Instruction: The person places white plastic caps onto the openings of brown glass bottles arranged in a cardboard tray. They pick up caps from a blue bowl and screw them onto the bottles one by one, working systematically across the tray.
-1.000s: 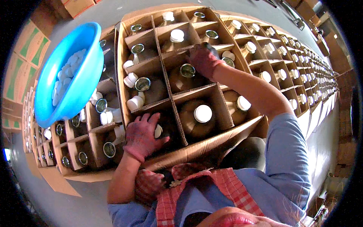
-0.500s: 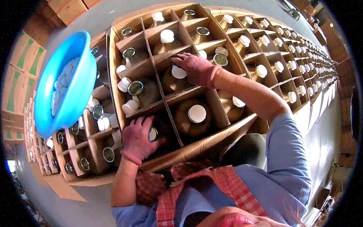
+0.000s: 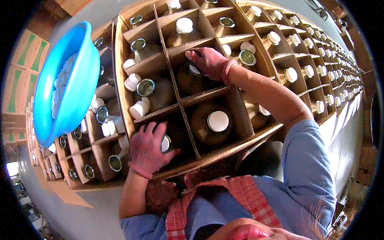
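Note:
A divided cardboard box (image 3: 224,154) holds large glass bottles, some with white caps and some with uncovered mouths. My right hand (image 3: 210,64), in a pinkish glove, curls over the white cap (image 3: 195,69) of a bottle in the middle compartment. The hand hides most of that cap. My left hand (image 3: 147,150), gloved alike, spreads its fingers over the near left compartment. A bottle mouth (image 3: 165,143) shows between its thumb and fingers; whether they touch it is hidden. Just right of it stands a capped bottle (image 3: 218,121).
A blue basin (image 3: 44,116) full of white caps rests tilted on boxes at the left. Loose white caps (image 3: 139,110) lie beside uncovered bottles. Rows of boxed, capped bottles (image 3: 291,75) stretch away to the right. Stacked cartons (image 3: 24,86) stand at the far left.
My right hand has come down and curled over the cap, which showed more fully before. My left hand stays over its compartment. The whole view has shifted slightly.

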`<state>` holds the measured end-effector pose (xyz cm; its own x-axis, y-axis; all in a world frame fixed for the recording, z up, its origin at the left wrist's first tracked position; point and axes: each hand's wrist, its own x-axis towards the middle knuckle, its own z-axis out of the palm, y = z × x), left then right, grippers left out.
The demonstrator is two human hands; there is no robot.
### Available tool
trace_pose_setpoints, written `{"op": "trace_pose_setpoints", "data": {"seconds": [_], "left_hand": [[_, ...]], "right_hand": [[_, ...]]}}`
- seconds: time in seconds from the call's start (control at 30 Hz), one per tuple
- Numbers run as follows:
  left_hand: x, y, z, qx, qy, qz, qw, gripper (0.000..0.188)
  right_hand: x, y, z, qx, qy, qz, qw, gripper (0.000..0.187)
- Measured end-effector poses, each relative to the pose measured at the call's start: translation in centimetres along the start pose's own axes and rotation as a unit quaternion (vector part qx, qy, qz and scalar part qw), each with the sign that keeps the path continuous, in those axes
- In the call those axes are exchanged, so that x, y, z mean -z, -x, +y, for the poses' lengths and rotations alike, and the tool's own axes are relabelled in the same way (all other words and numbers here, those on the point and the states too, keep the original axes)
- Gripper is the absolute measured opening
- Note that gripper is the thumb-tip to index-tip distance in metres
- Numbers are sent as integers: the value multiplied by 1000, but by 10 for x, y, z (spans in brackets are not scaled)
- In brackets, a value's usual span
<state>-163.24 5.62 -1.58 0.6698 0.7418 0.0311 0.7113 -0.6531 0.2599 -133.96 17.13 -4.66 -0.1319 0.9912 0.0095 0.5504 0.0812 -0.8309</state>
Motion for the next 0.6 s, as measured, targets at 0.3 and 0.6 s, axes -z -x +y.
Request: {"op": "trace_pose_setpoints", "data": {"seconds": [0.3,0.6], "left_hand": [[-15,-1,-6,-5,22,31,999,71],[-14,-2,-7,-37,-27,55,997,71]], "right_hand": [[29,27,-17,4,27,61,998,33],[71,36,16,-80,519,-51,850,52]]}}
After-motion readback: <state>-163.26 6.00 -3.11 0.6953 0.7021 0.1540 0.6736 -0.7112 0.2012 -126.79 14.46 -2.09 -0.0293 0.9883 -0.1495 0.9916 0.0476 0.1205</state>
